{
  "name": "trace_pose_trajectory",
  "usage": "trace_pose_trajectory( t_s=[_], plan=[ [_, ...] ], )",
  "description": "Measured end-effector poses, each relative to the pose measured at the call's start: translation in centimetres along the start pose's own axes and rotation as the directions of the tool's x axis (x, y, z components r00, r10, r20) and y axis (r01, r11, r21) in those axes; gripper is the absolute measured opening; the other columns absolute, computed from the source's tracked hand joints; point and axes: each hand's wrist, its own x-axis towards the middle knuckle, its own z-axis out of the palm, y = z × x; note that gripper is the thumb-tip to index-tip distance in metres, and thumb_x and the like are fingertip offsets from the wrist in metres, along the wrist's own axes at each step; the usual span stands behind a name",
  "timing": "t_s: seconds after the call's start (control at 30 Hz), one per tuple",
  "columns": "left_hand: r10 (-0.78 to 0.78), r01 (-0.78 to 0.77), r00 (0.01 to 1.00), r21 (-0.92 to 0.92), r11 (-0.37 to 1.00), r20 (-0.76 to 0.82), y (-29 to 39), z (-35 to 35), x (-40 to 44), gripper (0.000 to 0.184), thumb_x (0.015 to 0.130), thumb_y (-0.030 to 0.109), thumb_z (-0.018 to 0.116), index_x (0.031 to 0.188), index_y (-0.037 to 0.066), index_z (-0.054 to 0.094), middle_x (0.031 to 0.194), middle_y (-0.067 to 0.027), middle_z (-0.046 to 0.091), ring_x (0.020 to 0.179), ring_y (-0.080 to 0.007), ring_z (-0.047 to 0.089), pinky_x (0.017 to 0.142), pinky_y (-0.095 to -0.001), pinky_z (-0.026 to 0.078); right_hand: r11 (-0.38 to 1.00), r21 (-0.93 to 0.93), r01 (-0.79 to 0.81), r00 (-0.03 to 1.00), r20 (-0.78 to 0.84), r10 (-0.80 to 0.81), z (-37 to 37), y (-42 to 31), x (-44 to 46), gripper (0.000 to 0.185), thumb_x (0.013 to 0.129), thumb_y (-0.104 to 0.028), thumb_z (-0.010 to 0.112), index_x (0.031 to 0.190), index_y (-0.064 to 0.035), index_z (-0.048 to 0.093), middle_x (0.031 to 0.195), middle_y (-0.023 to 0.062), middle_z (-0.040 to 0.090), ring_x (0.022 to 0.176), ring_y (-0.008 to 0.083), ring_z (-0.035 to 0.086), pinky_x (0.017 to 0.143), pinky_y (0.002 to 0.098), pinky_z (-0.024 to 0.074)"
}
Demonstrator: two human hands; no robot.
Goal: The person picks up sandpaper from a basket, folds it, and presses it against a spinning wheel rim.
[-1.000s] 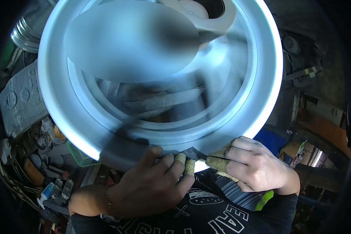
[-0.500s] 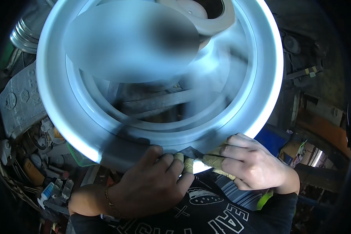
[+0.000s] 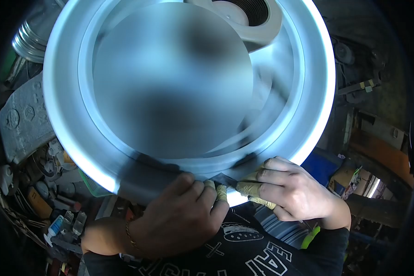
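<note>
A large pale, shiny ring-shaped rim (image 3: 69, 133) fills the upper middle of the head view. At its near edge lies a small dark flat piece (image 3: 224, 179), its material unclear. My right hand (image 3: 294, 191) pinches this piece from the right, with yellowish wrapping on the fingers. From the left, my left hand (image 3: 184, 214) is curled with its wrapped fingertips pressed together at the piece's other end. Both hands rest at the rim's near edge. The undersides of the fingers are hidden. A large blurred oval covers much of the ring's middle.
Beyond the ring's middle sits a pale round part with a dark ribbed opening (image 3: 257, 11). To the left are a grey cast plate (image 3: 25, 119), stacked metal rings (image 3: 27, 43) and a green basket (image 3: 94, 184). A blue object (image 3: 319, 165) and cardboard (image 3: 342, 177) lie at the right.
Both hands stay nearly in place at the rim, the right one shifting very slightly left. The blurred area within the ring has grown rounder and lower, covering more of the middle.
</note>
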Motion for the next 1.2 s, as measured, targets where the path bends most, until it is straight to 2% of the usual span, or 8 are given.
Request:
trace_pose_trajectory(
  t_s=[0.47, 0.7, 1.2],
  plan=[
    [-0.019, 0.020, 0.998, -0.013, 1.000, 0.065, -0.03, -0.31, 0.15, 0.022, 0.082, 0.015, 0.060, 0.097, 0.001, 0.067, 0.093, -0.0136, 0.065, 0.082, -0.0210, 0.062, 0.086, -0.0365, 0.044, 0.999, -0.003, 0.033, 0.999, -0.001, -0.033, 0.19, 0.37, 0.39, 0.047, 0.066, 0.000, 0.066, 0.112, 0.0048, 0.068, 0.094, 0.0136, 0.065, 0.090, 0.0284, 0.059, 0.085, 0.0364, 0.0521],
    [-0.026, 0.026, 0.998, 0.002, 1.000, 0.066, -0.05, -0.23, 0.10, 0.017, 0.082, 0.015, 0.060, 0.093, 0.003, 0.066, 0.093, -0.0140, 0.065, 0.082, -0.0214, 0.063, 0.087, -0.0366, 0.044, 0.999, -0.003, 0.032, 0.999, 0.000, -0.032, 0.20, 0.39, 0.58, 0.046, 0.066, 0.000, 0.066, 0.111, 0.0040, 0.068, 0.095, 0.0133, 0.065, 0.091, 0.0283, 0.060, 0.085, 0.0363, 0.0524],
    [-0.040, 0.040, 0.999, -0.015, 0.999, 0.027, -0.06, 0.20, -0.05, 0.014, 0.078, 0.017, 0.061, 0.086, 0.006, 0.064, 0.089, -0.0114, 0.062, 0.080, -0.0208, 0.060, 0.083, -0.0352, 0.044, 1.000, -0.026, 0.017, 1.000, 0.018, -0.017, 0.28, -0.04, 0.42, 0.047, 0.062, -0.001, 0.067, 0.109, 0.0040, 0.069, 0.088, 0.0103, 0.063, 0.089, 0.0264, 0.059, 0.083, 0.0354, 0.0524]
  ],
)
